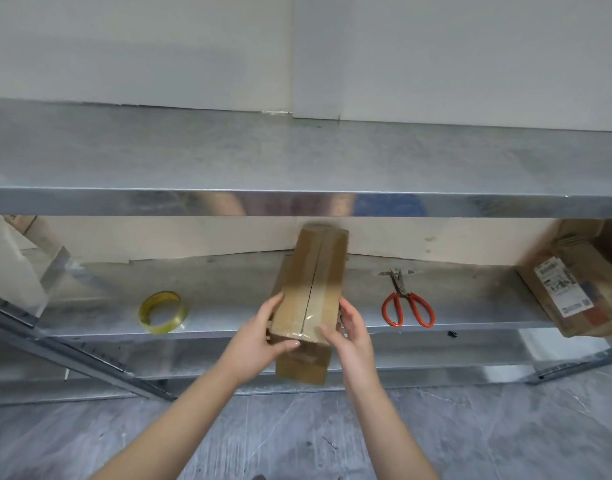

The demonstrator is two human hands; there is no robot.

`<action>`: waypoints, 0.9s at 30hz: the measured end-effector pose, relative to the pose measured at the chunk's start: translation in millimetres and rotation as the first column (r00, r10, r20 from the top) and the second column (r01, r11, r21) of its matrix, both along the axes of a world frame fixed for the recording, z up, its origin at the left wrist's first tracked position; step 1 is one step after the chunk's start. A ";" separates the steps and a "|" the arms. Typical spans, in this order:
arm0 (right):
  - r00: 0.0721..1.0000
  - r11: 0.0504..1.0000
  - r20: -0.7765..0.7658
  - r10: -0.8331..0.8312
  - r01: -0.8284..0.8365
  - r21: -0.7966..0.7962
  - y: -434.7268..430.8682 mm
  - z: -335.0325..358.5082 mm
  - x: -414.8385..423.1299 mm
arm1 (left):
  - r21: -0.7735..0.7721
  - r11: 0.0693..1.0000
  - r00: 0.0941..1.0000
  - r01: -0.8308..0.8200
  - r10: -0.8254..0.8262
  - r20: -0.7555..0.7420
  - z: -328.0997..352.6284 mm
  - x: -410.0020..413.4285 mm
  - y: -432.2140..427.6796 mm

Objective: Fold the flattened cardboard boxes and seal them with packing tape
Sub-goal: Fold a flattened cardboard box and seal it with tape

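One long brown taped cardboard box [309,292], one labelled brown carton [567,292], one yellowish roll of clear packing tape [163,312], one pair of orange-handled metal scissors [406,304], two hands: left hand [261,337], right hand [353,329]

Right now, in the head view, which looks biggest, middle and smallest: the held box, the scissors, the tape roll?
Largest: cardboard box. Then scissors and tape roll, too alike to rank.

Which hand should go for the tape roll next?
Left, probably. The tape roll lies on the shelf left of the box, on the side of the left hand; the right hand would have to cross the box. Both hands grip it now.
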State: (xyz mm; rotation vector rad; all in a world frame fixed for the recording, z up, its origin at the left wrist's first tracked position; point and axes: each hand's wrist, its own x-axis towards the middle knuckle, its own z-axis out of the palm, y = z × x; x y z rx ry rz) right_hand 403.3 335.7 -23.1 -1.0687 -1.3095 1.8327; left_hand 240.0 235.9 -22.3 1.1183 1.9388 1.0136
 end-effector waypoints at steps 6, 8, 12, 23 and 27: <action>0.913 0.928 0.237 0.333 -0.362 0.092 9.3 -2.3 8.4 | 0.031 0.986 0.977 -0.163 0.166 -0.136 -7.6 21.1 -19.2; 0.885 0.907 0.331 0.327 -0.392 0.152 15.3 -4.2 0.6 | 0.014 0.986 0.979 -0.164 0.164 -0.120 -8.1 8.1 -10.1; 0.833 0.841 0.488 0.260 -0.444 0.310 18.8 -7.7 -14.7 | -0.048 0.996 0.991 -0.069 0.063 -0.119 -5.6 -14.0 3.5; 0.815 0.575 0.579 -0.004 -0.471 0.668 -4.7 15.4 -3.0 | -0.099 0.994 0.924 0.035 -0.070 -0.376 5.0 -15.6 -31.8; 0.830 0.358 0.554 0.070 -0.539 0.763 -30.2 29.0 -25.8 | -0.178 0.984 0.815 -0.001 -0.102 -0.570 0.1 -29.4 -70.3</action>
